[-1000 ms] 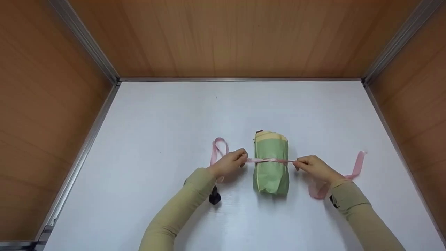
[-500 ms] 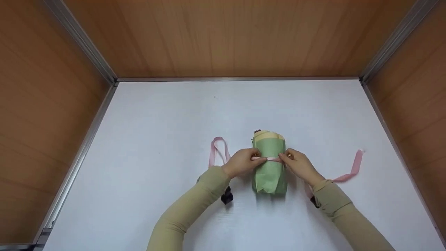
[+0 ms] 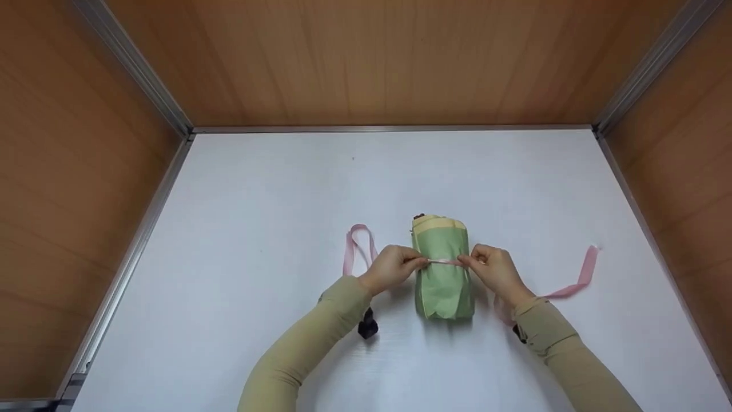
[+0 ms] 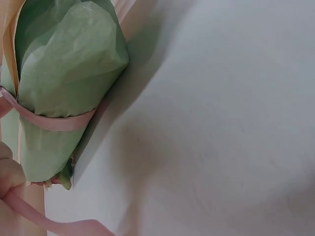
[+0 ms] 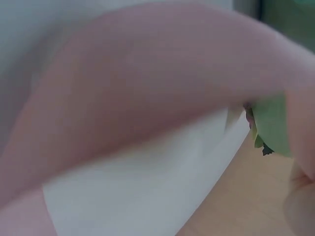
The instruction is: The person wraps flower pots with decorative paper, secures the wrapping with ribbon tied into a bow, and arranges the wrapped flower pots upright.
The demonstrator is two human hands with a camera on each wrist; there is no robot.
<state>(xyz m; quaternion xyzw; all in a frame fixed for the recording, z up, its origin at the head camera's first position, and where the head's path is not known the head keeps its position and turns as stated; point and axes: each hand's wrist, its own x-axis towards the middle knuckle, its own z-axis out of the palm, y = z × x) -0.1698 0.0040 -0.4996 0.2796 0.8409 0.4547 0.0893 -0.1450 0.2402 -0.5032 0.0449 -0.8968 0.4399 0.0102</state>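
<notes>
A small bouquet [image 3: 443,294], rolled in green paper with a cream edge, lies on the white table. Red petals and a green leaf [image 4: 65,178] peek out of its far end in the left wrist view. Around its middle runs a pink ribbon [image 3: 444,261]. At the wrap's left side the left hand [image 3: 390,268] pinches the ribbon between thumb and fingers. The right hand [image 3: 496,272] pinches it at the right side. A loose ribbon length [image 5: 147,73] crosses the right wrist view, close and blurred, hiding much of the bouquet.
One ribbon tail loops [image 3: 359,229] on the table left of the bouquet; another tail [image 3: 586,269] trails out to the right. A small black object [image 3: 368,326] shows beneath the left wrist. Wooden panels [image 3: 366,63] with metal edging enclose the table at back and sides.
Both hands have come inward from pulling the ribbon taut on either side to pinching it close at the wrap. Over the last half second the left hand has shifted slightly left.
</notes>
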